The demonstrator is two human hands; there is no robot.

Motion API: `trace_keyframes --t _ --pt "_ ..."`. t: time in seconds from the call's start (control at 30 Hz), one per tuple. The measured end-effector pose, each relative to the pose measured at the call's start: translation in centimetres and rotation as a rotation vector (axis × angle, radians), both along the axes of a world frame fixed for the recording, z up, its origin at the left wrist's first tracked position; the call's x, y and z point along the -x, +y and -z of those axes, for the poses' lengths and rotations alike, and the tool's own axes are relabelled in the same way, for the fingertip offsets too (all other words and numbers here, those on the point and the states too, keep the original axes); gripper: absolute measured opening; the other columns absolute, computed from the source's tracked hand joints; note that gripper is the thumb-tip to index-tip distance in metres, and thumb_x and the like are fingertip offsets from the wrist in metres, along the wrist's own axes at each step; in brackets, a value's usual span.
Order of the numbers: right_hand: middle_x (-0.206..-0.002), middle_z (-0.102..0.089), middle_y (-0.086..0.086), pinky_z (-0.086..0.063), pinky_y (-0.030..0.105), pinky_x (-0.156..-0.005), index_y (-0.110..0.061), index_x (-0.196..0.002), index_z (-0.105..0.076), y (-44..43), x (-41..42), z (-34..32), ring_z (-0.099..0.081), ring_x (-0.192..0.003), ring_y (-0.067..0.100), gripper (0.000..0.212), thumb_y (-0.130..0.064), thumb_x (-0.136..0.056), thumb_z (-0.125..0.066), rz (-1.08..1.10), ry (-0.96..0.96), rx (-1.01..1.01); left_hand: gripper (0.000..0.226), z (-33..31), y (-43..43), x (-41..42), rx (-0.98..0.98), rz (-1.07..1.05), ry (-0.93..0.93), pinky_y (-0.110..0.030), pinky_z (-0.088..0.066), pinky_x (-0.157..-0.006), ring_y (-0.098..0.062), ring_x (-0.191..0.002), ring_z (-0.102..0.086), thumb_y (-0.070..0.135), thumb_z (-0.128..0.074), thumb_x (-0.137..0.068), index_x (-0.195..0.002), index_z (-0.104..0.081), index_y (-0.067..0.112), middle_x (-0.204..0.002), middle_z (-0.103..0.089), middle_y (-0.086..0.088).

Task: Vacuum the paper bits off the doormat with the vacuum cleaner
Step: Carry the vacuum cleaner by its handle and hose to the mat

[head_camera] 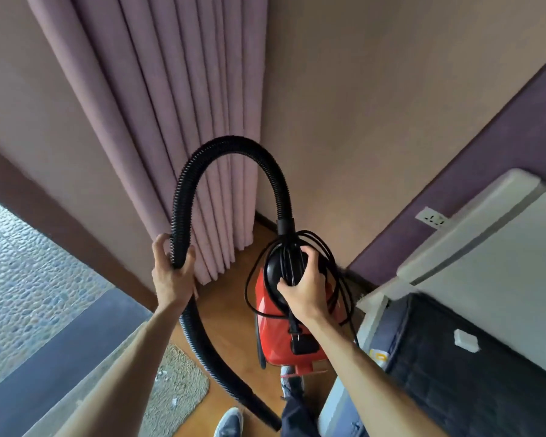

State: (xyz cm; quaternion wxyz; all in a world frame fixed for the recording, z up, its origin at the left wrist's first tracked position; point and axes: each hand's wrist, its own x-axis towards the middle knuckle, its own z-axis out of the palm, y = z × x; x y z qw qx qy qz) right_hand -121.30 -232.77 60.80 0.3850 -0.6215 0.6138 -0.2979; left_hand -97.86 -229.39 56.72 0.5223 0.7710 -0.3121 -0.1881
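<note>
Red canister vacuum cleaner (275, 313) with a black top, held over the wooden floor (227, 316) near the room's corner; right hand (306, 288) grip clamped round the top and the wound black power cord (289, 266), left hand (171, 272) grip clamped on the black ribbed hose (234, 143). Beige fibre doormat (183, 383), white paper bits (161, 372) lying on it, sits at the floor's edge by the threshold. Step judged as setup, no cleaning yet: next calls for setting the machine down, unwinding the cord and getting the black plug (300, 340) to the white wall socket (432, 219).
</note>
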Motion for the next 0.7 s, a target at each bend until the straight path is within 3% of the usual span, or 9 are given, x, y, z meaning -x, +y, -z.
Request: trace_keyframes --t 0.13,0.23,0.37,0.5,0.6,0.7 --pt "-0.093 -0.049 -0.025 -0.034 -0.008 -0.069 -0.007 -0.133 -0.044 -2.1 -0.6 1.6 -0.046 -0.086 -0.035 0.065 0.009 -0.076 -0.073 -0.143 -0.004 -0.021 0.042 2.2 0.7 -0.5 -0.024 -0.153 0.051 -0.041 -0.048 -0.066 -0.032 -0.066 -0.056 0.025 -0.068 -0.092 -0.123 -0.042 0.031 -0.075 -0.06 -0.006" --pt "-0.092 -0.049 -0.027 -0.036 -0.007 -0.068 -0.007 -0.133 -0.044 -3.5 -1.2 2.9 -0.048 -0.085 -0.033 0.065 0.008 -0.077 -0.074 -0.22 -0.025 -0.062 0.042 3.8 1.0 -0.5 -0.045 -0.268 0.058 -0.05 -0.055 -0.071 -0.035 -0.069 -0.062 0.031 -0.067 -0.089 -0.122 -0.04 0.036 -0.076 -0.063 -0.002" --pt "-0.091 -0.049 -0.026 -0.039 -0.005 -0.064 -0.01 -0.133 -0.043 -5.1 -1.8 5.1 -0.05 -0.082 -0.032 0.065 0.005 -0.078 -0.074 -0.304 -0.019 -0.103 0.043 5.5 1.2 0.3 -0.075 -0.362 0.056 -0.037 -0.047 -0.068 -0.028 -0.07 -0.058 0.024 -0.067 -0.089 -0.122 -0.041 0.034 -0.086 -0.069 -0.013" --pt "-0.092 -0.053 -0.023 -0.042 -0.003 -0.065 -0.017 -0.134 -0.041 -6.7 -2.5 7.8 -0.058 -0.078 -0.017 0.068 -0.001 -0.079 -0.076 -0.371 0.004 -0.159 0.044 7.7 1.2 2.1 -0.131 -0.437 0.062 -0.038 -0.043 -0.064 -0.027 -0.068 -0.056 0.035 -0.065 -0.09 -0.126 -0.039 0.038 -0.085 -0.066 -0.008" --pt "-0.1 -0.058 -0.014 -0.042 -0.002 -0.066 -0.021 -0.134 -0.04 -7.7 -2.8 10.5 -0.06 -0.085 -0.001 0.068 -0.005 -0.079 -0.077 -0.422 0.021 -0.186 0.042 9.6 1.2 2.8 -0.157 -0.515 0.073 -0.037 -0.041 -0.06 -0.024 -0.064 -0.051 0.032 -0.065 -0.092 -0.125 -0.039 0.036 -0.077 -0.056 -0.009" --pt "-0.101 -0.061 -0.011 -0.044 -0.001 -0.068 -0.022 -0.133 -0.039 -8.7 -3.0 14.1 -0.061 -0.089 0.003 0.068 -0.005 -0.079 -0.077 -0.477 0.041 -0.198 0.042 11.9 1.5 2.9 -0.178 -0.585 0.078 -0.04 -0.045 -0.063 -0.026 -0.068 -0.053 0.035 -0.065 -0.092 -0.125 -0.04 0.039 -0.083 -0.057 -0.012"
